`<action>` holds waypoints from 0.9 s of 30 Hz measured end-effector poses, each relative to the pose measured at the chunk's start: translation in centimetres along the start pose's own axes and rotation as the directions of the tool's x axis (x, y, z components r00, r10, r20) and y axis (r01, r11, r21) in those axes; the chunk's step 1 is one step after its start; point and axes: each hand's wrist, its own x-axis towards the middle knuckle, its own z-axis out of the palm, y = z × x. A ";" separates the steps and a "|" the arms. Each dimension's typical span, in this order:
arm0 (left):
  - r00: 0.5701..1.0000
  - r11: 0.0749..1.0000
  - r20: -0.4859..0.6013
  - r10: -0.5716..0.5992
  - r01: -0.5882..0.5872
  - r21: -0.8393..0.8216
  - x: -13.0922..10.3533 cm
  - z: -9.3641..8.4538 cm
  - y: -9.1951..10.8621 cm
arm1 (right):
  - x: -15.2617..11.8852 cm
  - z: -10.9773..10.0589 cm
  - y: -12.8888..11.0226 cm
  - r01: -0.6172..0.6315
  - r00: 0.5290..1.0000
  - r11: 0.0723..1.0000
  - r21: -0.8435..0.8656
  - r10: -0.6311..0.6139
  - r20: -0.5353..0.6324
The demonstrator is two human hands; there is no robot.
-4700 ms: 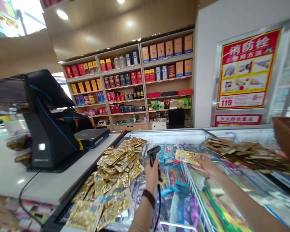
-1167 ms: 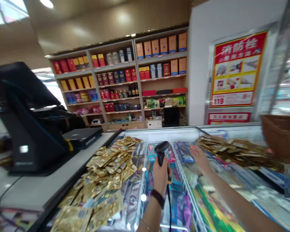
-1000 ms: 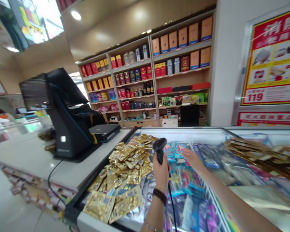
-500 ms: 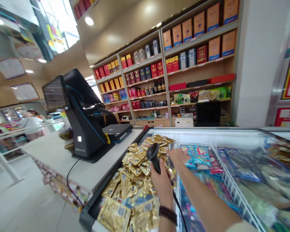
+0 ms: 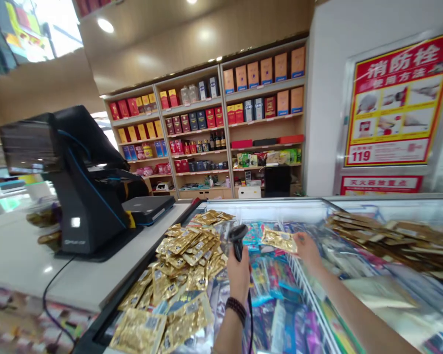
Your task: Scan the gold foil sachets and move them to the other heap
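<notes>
**Gold packet lifted for the scanner**

Since half a second ago, the right hand (image 5: 309, 247) has pulled back from the left packet heap (image 5: 177, 275), now pinching one gold packet (image 5: 279, 240) above the freezer lid (image 5: 317, 314). At two o'clock hangs a red poster (image 5: 393, 101) reading "119". Left hand (image 5: 238, 273) grips the black scanner (image 5: 237, 240), its head pointing towards the packet.

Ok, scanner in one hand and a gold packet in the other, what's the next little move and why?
Probably swing the scanner in the left hand toward the gold packet pinched in the right hand. The packet is held up just beside the scanner's head, over the freezer lid, not yet squarely in front of it.
</notes>
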 end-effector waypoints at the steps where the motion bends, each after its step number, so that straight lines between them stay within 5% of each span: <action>1: 0.999 1.000 0.043 -0.013 0.013 0.003 -0.6 0.8 -0.1 | 0.2 -2.0 0.0 -0.071 0.997 0.995 0.074 0.071 0.004; 3: 0.987 0.998 0.151 -0.055 0.056 -0.005 -1.9 3.0 -0.1 | 0.6 -5.5 -0.1 -0.171 0.985 0.972 0.161 0.175 -0.010; 7: 0.931 0.990 0.346 -0.116 0.138 -0.039 -4.9 8.9 0.4 | 1.1 -10.0 -0.8 -0.096 0.990 0.960 0.264 0.119 -0.073; 10: 0.898 0.987 0.425 -0.111 0.148 -0.056 -7.2 13.1 0.6 | 1.7 -11.0 -1.0 -0.010 0.994 0.937 0.350 0.046 -0.096; 13: 0.872 0.989 0.477 -0.108 0.144 -0.040 -8.9 15.6 -0.1 | 2.3 -11.2 -0.9 0.022 0.996 0.924 0.383 0.013 -0.090; 18: 0.875 0.987 0.461 -0.144 0.161 0.001 -9.4 15.5 -1.7 | 2.1 -11.4 -1.3 -0.042 0.999 0.917 0.396 0.049 -0.007; 27: 0.879 0.986 0.453 -0.152 0.169 0.003 -8.8 14.2 -1.3 | 1.5 -11.1 -2.1 -0.086 0.991 0.928 0.362 0.118 -0.068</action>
